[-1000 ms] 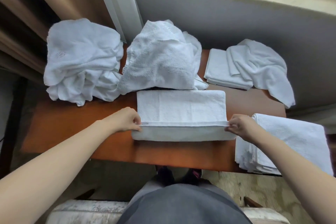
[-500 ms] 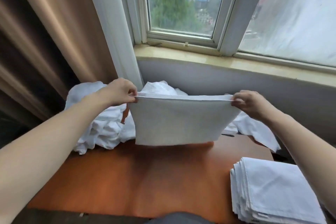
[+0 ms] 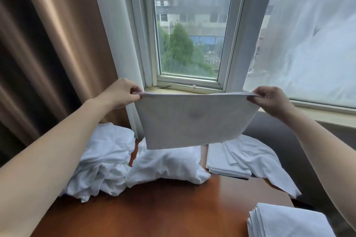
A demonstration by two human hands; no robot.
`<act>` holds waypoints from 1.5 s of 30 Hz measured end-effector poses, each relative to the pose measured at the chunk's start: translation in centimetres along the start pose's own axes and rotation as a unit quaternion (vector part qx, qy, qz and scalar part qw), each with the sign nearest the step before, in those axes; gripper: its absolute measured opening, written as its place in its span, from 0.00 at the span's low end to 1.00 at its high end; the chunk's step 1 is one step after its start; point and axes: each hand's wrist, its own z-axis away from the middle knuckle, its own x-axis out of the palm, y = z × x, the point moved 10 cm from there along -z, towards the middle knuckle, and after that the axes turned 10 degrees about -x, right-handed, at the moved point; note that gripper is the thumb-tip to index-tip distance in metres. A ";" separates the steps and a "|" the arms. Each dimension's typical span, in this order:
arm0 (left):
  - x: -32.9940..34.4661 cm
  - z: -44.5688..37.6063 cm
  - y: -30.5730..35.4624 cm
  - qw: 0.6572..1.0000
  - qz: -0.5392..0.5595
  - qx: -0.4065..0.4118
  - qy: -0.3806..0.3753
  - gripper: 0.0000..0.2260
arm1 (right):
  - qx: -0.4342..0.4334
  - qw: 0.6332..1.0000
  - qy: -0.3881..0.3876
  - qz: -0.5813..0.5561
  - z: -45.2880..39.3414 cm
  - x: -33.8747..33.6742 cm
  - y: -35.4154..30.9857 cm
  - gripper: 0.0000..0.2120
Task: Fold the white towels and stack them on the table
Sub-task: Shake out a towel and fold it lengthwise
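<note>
A folded white towel (image 3: 194,119) hangs in the air above the brown table (image 3: 163,211), stretched flat between my hands. My left hand (image 3: 123,92) pinches its top left corner and my right hand (image 3: 269,100) pinches its top right corner. Its lower edge is well clear of the table. A stack of folded white towels (image 3: 287,221) lies at the table's near right corner. Loose white towels (image 3: 104,161) are heaped at the back left and back middle (image 3: 167,163).
More partly folded white towels (image 3: 240,158) lie at the back right of the table. A window (image 3: 190,31) with a sill is straight ahead, a brown curtain (image 3: 48,44) at the left, a sheer white curtain (image 3: 312,31) at the right.
Both hands lifted the folded towel off the table and raised it to window-sill height. The camera tilted up, bringing the window into view.
</note>
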 end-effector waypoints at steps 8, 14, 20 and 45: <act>5.8 4.2 -3.7 0.965 0.141 -0.104 -0.193 0.06 | 0.137 0.935 -0.198 -0.259 7.2 5.5 3.1 0.12; 13.7 12.0 -6.3 0.818 0.248 -0.243 -0.458 0.05 | 0.274 0.834 -0.305 -0.369 14.8 10.2 6.0 0.12; 20.5 16.3 -11.0 0.755 0.213 -0.289 -0.549 0.15 | 0.371 0.809 -0.326 -0.318 21.4 15.9 10.2 0.14; 45.9 28.7 -15.8 0.899 -0.059 -0.214 -0.377 0.28 | 0.151 0.817 -0.543 0.126 38.0 36.6 11.5 0.16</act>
